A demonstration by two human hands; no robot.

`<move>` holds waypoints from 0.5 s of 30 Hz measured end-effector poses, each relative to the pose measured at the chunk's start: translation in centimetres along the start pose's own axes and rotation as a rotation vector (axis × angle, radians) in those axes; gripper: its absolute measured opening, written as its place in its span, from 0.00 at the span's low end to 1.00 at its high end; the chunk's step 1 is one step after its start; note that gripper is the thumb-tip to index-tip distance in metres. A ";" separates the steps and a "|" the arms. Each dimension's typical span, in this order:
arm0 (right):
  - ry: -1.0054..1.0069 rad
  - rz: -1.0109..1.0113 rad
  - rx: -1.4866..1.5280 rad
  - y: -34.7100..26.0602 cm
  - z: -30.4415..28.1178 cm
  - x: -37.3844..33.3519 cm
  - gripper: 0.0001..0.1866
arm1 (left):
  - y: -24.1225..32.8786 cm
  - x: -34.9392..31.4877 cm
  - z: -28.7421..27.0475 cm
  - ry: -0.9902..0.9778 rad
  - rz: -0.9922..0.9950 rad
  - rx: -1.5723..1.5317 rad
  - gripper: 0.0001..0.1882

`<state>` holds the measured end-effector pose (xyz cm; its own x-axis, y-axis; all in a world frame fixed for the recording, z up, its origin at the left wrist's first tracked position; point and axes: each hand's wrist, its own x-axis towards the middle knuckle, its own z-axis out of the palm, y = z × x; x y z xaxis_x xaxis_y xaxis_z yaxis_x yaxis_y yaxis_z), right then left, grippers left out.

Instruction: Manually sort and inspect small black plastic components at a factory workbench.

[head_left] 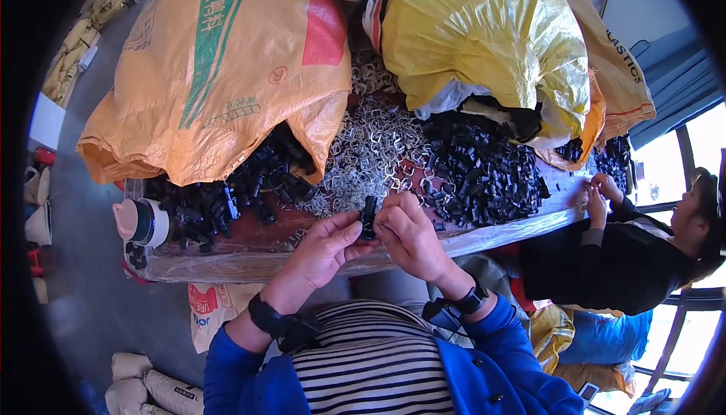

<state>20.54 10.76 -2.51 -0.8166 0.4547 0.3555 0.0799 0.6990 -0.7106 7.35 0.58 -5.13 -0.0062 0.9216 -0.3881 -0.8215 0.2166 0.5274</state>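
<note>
A small, dark, elongated plastic part (369, 217) stands nearly upright between the thumb and fingers of my left hand (324, 250), above the table's near edge. Close against its right side, my right hand (412, 240) is closed in a pinch; what its fingertips hold, if anything, is hidden. Just beyond my hands lies a heap of silvery U-shaped metal clips (370, 147), with smaller bright metal pieces (340, 188) nearer to me. Right of the clips is a pile of small black plastic pieces (484, 173). Longer black plastic parts (215, 215) spill out on the left.
An orange woven sack (234, 75) and a yellow sack (484, 37) stand on the far side of the table (249, 235). A white and pink lidded cup (144, 222) is at the left corner. A co-worker (628, 241) sits at the right, hands raised at the table.
</note>
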 end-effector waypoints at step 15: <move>-0.068 -0.111 -0.342 -0.9 -0.1 -0.5 0.09 | -0.4 -0.5 0.2 0.009 -0.022 0.136 0.12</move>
<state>20.89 9.93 -1.97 -0.8663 0.3364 0.3694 0.1661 0.8913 -0.4220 7.75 0.12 -5.01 0.0052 0.9135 -0.4067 -0.7370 0.2784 0.6159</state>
